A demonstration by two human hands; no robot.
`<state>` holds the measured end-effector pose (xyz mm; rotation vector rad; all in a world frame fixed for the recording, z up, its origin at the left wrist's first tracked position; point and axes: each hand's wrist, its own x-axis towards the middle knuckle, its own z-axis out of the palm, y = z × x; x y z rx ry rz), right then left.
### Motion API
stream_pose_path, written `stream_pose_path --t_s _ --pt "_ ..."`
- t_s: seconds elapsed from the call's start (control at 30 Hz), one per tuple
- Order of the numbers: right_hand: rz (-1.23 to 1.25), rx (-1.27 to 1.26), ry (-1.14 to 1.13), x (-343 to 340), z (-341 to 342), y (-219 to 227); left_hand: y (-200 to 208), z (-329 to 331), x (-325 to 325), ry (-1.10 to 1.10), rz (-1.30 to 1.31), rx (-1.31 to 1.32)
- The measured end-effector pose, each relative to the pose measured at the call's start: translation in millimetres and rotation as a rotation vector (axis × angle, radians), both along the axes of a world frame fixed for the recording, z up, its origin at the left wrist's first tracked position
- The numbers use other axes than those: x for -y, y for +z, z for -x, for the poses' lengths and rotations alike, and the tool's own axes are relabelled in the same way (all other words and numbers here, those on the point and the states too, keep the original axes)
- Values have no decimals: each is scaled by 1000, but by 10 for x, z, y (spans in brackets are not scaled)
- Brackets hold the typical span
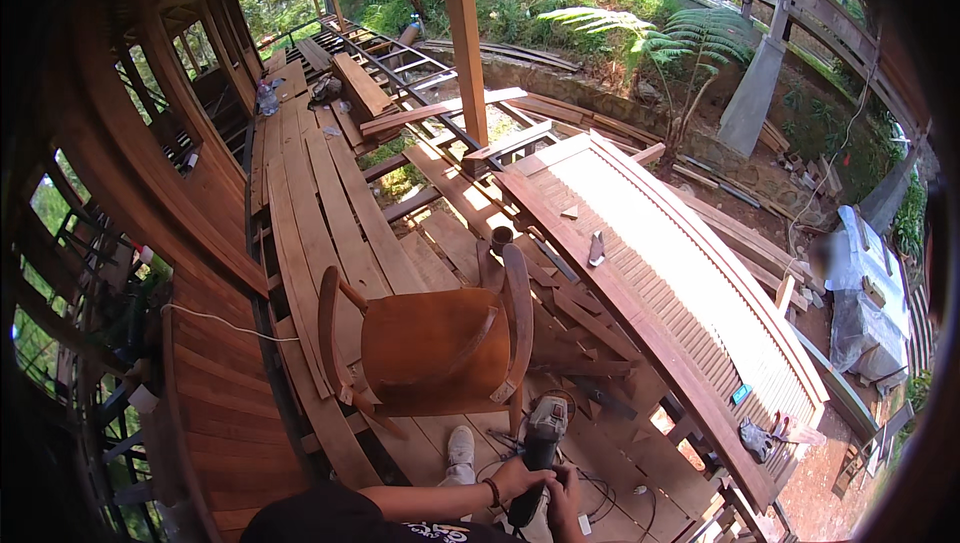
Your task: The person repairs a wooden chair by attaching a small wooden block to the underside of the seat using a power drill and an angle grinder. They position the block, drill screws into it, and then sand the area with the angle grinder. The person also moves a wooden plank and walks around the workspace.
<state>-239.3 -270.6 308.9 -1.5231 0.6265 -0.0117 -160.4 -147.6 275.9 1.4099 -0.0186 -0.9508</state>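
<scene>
An angle grinder (541, 446) with a dark body and a grey metal head sits low in the middle of the view, pointing away from me. My left hand (517, 480) wraps round its body from the left, a dark band on the wrist. Against its right side is my right hand (564, 498), fingers closed on the rear part. What lies under the grinder's head is hard to make out. Just ahead stands a wooden armchair (435, 348) with an orange-brown panel and curved arms; its right arm comes close to the grinder's head.
Loose deck planks (300, 183) run away at left, with gaps over dark framing. At right lies a large slatted shutter panel (650, 233) bearing small items and a teal object (741, 394). Cables (605, 498) trail beside the grinder. A wooden post (468, 53) rises ahead.
</scene>
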Motion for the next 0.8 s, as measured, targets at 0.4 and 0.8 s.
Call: stream_pose_path --t_s 0.4,0.8 --pt "-202 -20 -518 -381 -728 -97 448 -546 -476 -540 -270 217" --pt "-61 -341 -559 -591 -616 -569 341 -386 -577 -697 -483 282"
